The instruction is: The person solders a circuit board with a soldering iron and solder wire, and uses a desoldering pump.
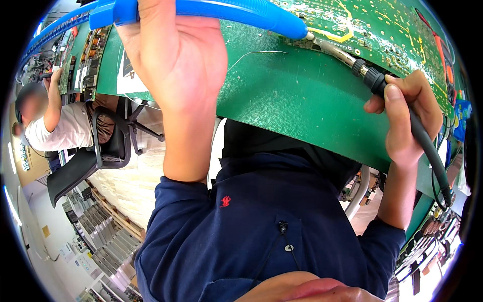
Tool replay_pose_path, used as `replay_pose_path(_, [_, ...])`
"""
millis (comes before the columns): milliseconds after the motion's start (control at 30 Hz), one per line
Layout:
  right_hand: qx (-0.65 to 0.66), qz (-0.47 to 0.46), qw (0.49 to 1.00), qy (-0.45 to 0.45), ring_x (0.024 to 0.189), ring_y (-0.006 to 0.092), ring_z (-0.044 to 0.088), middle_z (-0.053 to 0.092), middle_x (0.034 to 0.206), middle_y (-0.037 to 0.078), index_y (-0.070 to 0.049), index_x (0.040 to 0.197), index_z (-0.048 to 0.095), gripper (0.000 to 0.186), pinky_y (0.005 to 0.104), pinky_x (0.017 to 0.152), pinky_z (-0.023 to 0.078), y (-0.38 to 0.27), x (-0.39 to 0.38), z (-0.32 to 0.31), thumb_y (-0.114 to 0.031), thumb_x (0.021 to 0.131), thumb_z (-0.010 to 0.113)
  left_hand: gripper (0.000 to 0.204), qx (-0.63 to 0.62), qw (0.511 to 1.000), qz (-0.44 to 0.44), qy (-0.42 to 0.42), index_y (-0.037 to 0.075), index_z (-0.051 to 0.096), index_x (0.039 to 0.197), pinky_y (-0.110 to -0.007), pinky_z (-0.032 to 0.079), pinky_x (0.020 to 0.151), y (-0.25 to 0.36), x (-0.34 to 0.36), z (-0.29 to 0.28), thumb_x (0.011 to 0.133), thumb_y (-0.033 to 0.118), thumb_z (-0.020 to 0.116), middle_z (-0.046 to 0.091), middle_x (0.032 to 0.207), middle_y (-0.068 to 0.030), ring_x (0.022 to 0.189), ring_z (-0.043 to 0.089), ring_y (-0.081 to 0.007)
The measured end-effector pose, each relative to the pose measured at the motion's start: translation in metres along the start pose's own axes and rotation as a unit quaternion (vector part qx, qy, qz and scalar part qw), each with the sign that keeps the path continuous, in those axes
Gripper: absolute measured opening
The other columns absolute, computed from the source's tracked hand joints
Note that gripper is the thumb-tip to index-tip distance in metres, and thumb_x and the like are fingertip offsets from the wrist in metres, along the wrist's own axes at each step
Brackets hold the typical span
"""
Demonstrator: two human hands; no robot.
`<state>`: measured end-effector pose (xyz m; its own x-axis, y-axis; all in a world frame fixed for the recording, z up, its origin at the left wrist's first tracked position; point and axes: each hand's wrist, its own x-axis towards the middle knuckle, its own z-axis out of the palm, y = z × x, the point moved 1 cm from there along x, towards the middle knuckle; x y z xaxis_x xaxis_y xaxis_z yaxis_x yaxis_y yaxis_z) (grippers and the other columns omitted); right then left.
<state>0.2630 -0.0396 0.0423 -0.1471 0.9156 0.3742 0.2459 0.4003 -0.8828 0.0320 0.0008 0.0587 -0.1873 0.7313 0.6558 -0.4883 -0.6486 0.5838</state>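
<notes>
My left hand (183, 70) is raised at the upper left, palm showing, closed round a long blue solder sucker (251, 14). Its pale nozzle points down to the right, over the near edge of a large green circuit board (387, 30). In my right hand (415, 113) is a soldering iron (373, 79), its black grip pinched between thumb and fingers. The iron's metal shaft slants up to the left, and its end meets or nearly meets the sucker's nozzle at the board's edge. A thick black cable (430, 151) runs down from the iron past my wrist.
The board lies on a green work mat (297, 95). A thin wire (256, 52) and a white sheet (130, 75) rest there too. Far left, a seated co-worker (65, 121) handles something beside more boards (91, 63). An office chair (108, 146) stands behind. Blue packaging (462, 121) sits at right.
</notes>
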Motion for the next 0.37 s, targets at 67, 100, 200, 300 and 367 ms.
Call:
replay_pose_path(67, [0.006,0.008,1.0,0.002,0.055,0.011,0.059,0.056,0.064,0.007,0.004,0.074,0.052,0.008,0.0213,0.053,0.047,0.0,0.001,0.0,0.001,0.082,0.054,0.022,-0.008,1.0,0.004,0.007,0.008,0.044,0.114,-0.035,0.045,0.078,-0.002,-0.001,0.0,0.1,0.025,0.04,0.047,0.083,-0.003,0.079,0.05,-0.015])
replay_pose_path(100, [0.004,0.011,1.0,0.002,0.055,0.0109,0.059,0.057,0.064,0.007,0.004,0.074,0.052,0.008,0.0212,0.053,0.047,0.0,0.001,0.0,0.001,0.082,0.054,0.022,-0.015,1.0,0.004,0.009,0.008,0.044,0.113,-0.035,0.045,0.078,-0.003,0.0,-0.002,0.1,0.025,0.039,0.047,0.083,-0.003,0.078,0.05,-0.015])
replay_pose_path(200, [-0.009,0.024,1.0,0.002,0.056,0.0112,0.059,0.056,0.064,0.007,0.003,0.075,0.051,0.009,0.0212,0.053,0.046,-0.003,0.001,0.0,-0.001,0.083,0.052,0.022,-0.024,1.0,0.004,0.006,0.008,0.043,0.112,-0.035,0.045,0.078,-0.006,0.001,-0.013,0.1,0.025,0.039,0.047,0.083,-0.003,0.078,0.05,-0.0149])
replay_pose_path(300, [-0.031,0.038,0.999,-0.004,0.056,0.0125,0.058,0.054,0.063,0.008,0.002,0.078,0.048,0.011,0.0217,0.055,0.044,-0.006,0.0,0.002,-0.005,0.086,0.05,0.022,0.003,1.0,0.009,0.009,0.008,0.042,0.112,-0.035,0.046,0.077,-0.001,-0.003,0.0,0.1,0.026,0.039,0.047,0.083,-0.0032,0.078,0.05,-0.015])
replay_pose_path(367, [-0.03,0.039,0.999,-0.006,0.056,0.0127,0.058,0.054,0.063,0.008,0.002,0.078,0.048,0.011,0.0217,0.055,0.044,-0.005,-0.001,0.002,-0.005,0.086,0.05,0.022,-0.005,1.0,0.01,0.012,0.008,0.042,0.113,-0.035,0.046,0.078,-0.001,-0.004,0.001,0.1,0.026,0.039,0.047,0.083,-0.0033,0.078,0.05,-0.0151])
